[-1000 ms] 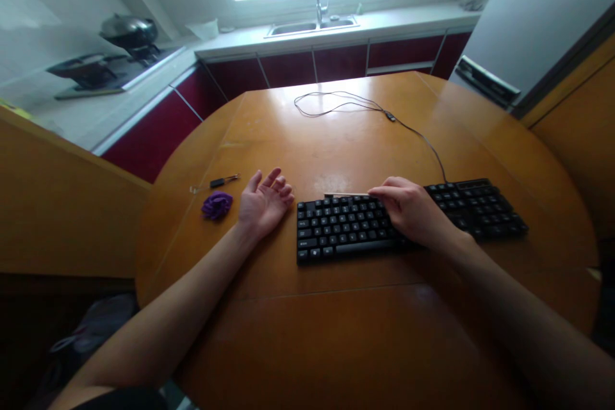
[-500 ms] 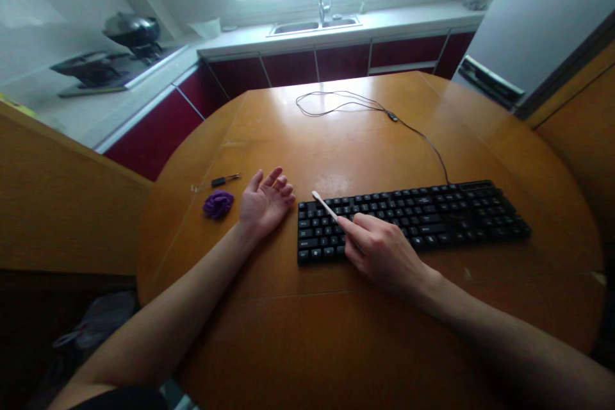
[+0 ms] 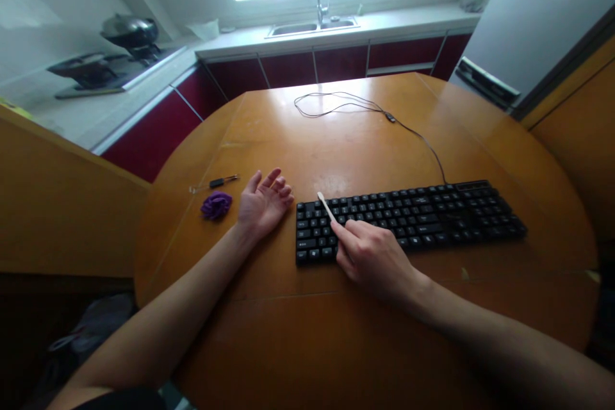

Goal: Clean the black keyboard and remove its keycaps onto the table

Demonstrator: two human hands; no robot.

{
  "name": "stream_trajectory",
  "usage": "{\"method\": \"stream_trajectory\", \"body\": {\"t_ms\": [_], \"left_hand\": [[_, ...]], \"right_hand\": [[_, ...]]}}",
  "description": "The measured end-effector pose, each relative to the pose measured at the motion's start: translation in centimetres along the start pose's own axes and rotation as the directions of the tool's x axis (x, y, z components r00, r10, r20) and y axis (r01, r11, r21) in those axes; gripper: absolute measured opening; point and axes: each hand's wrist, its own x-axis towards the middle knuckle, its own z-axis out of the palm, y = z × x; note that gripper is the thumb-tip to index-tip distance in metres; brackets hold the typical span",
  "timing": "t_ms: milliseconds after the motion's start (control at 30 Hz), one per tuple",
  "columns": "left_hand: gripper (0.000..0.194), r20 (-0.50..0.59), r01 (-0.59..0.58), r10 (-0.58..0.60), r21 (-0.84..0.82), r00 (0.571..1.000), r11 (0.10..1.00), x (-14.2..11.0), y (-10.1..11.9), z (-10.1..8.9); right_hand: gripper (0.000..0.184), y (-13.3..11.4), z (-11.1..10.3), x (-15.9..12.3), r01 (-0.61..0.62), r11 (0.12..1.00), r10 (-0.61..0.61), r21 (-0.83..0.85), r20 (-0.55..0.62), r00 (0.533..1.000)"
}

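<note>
A black keyboard (image 3: 423,214) lies across the round wooden table (image 3: 336,141). My right hand (image 3: 372,256) rests on the keyboard's left part, pinched on a thin white stick (image 3: 327,206) whose tip points up over the top-left keys. My left hand (image 3: 263,202) lies palm up on the table just left of the keyboard, fingers loosely spread, holding nothing. A crumpled purple cloth (image 3: 216,205) sits right beside that hand on its left.
The keyboard's cable (image 3: 365,106) loops over the far side of the table. A small dark-handled tool (image 3: 218,182) lies behind the purple cloth. Beyond the table are red kitchen cabinets, a sink (image 3: 312,27) under a window, and a stove (image 3: 110,67) at the left.
My right hand moved from the keyboard's upper middle down to its left front, and the stick swung from lying flat along the top row to pointing up-left. My left hand stayed still.
</note>
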Motion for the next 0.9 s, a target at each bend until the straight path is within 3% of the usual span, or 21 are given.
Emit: {"method": "stream_trajectory", "body": {"t_ms": [167,333,567,733,900], "left_hand": [[0.050,-0.004,-0.003,0.003,0.000,1.000,1.000,-0.1,0.0,0.2],[0.050,-0.005,0.003,-0.003,0.006,1.000,1.000,0.1,-0.1,0.1],[0.051,-0.001,0.000,0.000,-0.005,1.000,1.000,0.1,-0.1,-0.1],[0.050,0.003,-0.003,0.003,0.001,1.000,1.000,0.1,0.0,-0.3],[0.051,-0.003,-0.002,0.002,0.002,1.000,1.000,0.1,0.0,-0.1]], "right_hand": [[0.037,-1.3,-0.2,-0.9,0.061,0.997,-0.062,-0.038,-0.032,0.998],[0.037,-2.5,-0.7,-1.8,0.038,0.999,-0.037,0.010,-0.073,0.997],[0.035,-1.1,-1.0,-1.6,-0.052,0.996,0.069,0.069,-0.272,0.960],[0.035,-0.4,0.0,-1.0,-0.111,0.994,0.111,0.010,-0.176,0.978],[0.036,-0.9,-0.1,-1.1,-0.093,0.995,0.087,-0.045,-0.115,0.990]]}}
